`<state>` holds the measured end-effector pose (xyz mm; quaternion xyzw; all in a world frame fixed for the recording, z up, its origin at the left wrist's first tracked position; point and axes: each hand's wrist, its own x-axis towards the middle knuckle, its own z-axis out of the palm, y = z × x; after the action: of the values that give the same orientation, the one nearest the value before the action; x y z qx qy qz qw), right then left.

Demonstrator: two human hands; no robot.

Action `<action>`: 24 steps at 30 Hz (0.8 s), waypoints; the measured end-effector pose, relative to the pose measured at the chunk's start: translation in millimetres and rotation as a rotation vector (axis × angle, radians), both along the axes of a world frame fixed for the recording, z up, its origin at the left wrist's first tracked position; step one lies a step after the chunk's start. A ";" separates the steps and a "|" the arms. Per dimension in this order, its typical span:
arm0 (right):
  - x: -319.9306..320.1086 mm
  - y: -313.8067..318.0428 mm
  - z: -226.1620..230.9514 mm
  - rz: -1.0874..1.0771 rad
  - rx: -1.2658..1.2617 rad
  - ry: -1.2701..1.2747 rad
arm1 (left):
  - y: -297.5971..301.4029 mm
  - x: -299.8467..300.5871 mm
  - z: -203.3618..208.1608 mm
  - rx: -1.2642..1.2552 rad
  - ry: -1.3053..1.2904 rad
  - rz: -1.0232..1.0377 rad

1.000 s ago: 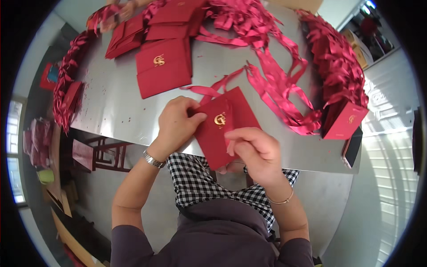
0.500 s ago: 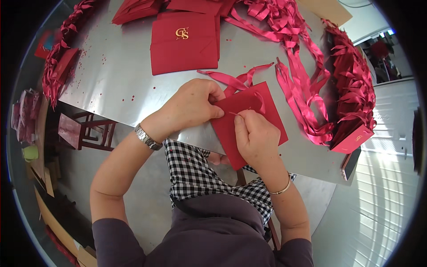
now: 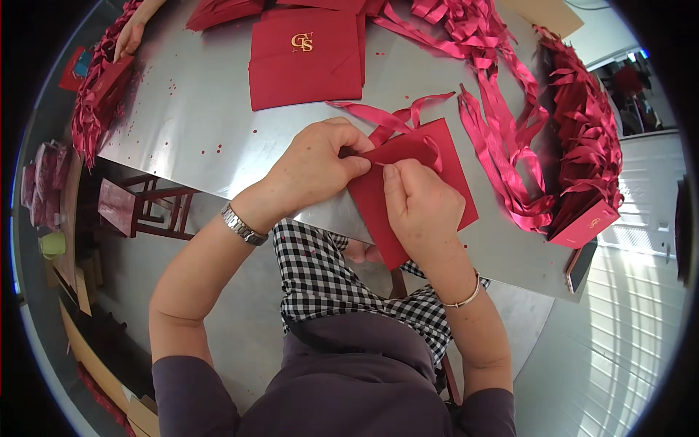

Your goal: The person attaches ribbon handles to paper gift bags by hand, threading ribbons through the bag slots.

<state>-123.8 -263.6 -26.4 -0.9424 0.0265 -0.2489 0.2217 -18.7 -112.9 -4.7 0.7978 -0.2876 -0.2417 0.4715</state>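
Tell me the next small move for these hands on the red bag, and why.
Probably pull the ribbon end further through the bag's top edge. Both hands, left hand and right hand, pinch the red paper bag at its top, and the ribbon's loose tails lie on the metal table beyond it.

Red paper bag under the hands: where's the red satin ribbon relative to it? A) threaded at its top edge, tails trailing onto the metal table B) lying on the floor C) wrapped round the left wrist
A: the red satin ribbon runs from the top of the red paper bag, pinched there by the left hand and right hand, out onto the metal table.
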 end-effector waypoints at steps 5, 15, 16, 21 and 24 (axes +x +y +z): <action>2.9 2.5 -3.3 0.002 -0.033 -0.038 | 4.6 0.5 2.2 -0.014 -0.003 0.007; 13.4 2.8 -5.7 0.076 0.029 -0.083 | 4.0 5.0 -5.4 0.007 -0.074 -0.004; 14.1 2.5 -4.5 0.079 0.028 -0.085 | 4.0 5.0 -5.0 0.010 -0.085 -0.011; 13.3 0.5 -4.6 0.096 -0.002 -0.027 | 4.2 3.5 -7.4 -0.018 -0.081 -0.001; 12.1 1.7 3.1 0.085 -0.110 0.041 | 2.0 1.7 -6.9 0.016 -0.069 0.033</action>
<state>-111.6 -261.8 -23.3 -0.9584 -0.0226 -0.2209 0.1796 -17.0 -110.9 -11.6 0.8140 -0.2883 -0.2085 0.4591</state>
